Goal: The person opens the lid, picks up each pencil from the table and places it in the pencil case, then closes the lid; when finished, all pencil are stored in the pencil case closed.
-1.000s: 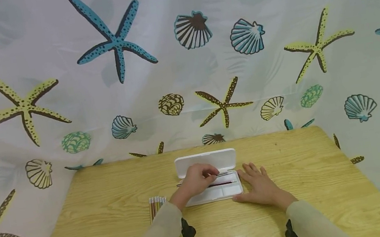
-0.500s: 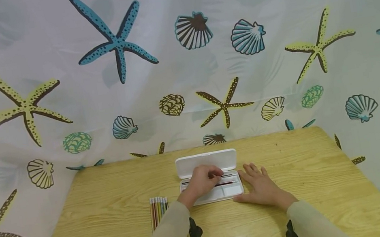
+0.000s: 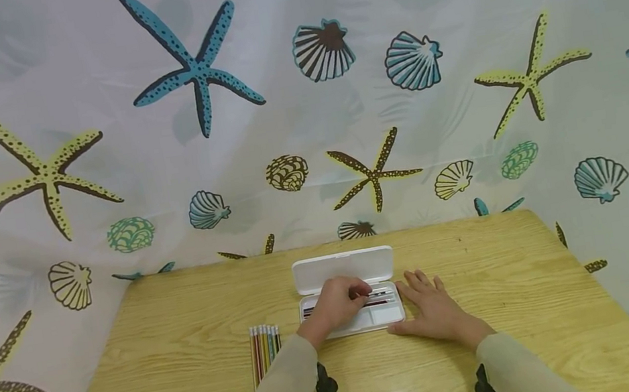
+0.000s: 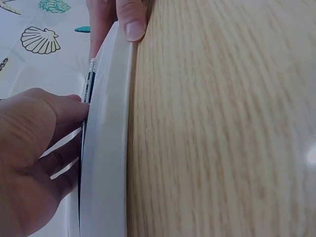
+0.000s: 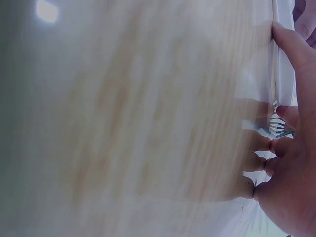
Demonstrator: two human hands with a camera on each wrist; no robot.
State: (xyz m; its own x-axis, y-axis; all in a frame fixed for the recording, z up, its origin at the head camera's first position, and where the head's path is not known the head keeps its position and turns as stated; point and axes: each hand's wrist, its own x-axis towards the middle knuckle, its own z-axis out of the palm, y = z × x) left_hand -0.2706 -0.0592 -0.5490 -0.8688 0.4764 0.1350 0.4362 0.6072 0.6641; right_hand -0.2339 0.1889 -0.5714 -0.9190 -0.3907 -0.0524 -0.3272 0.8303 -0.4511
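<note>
A white pencil case (image 3: 384, 315) lies on the table with its lid (image 3: 342, 268) raised at the back. My left hand (image 3: 336, 302) is inside it, its thumb and fingers on a dark pencil (image 4: 88, 89) with a pale end, lying lengthwise behind the front wall. Another pencil, dark red (image 3: 376, 303), shows in the tray to the right of that hand. At the case's right end my right hand (image 3: 432, 308) lies with its fingers spread, the thumb by the front corner. The left hand hides the middle of the tray.
Several pencils (image 3: 264, 349) with pale ends lie side by side left of the case, partly under the left sleeve (image 3: 282, 390). The wooden table (image 3: 187, 323) ends at a hanging cloth (image 3: 254, 117) with starfish and shells.
The left hand has shifted right along the case. A pencil end that stuck out past the case's left side now lies inside. The right hand has stayed in place.
</note>
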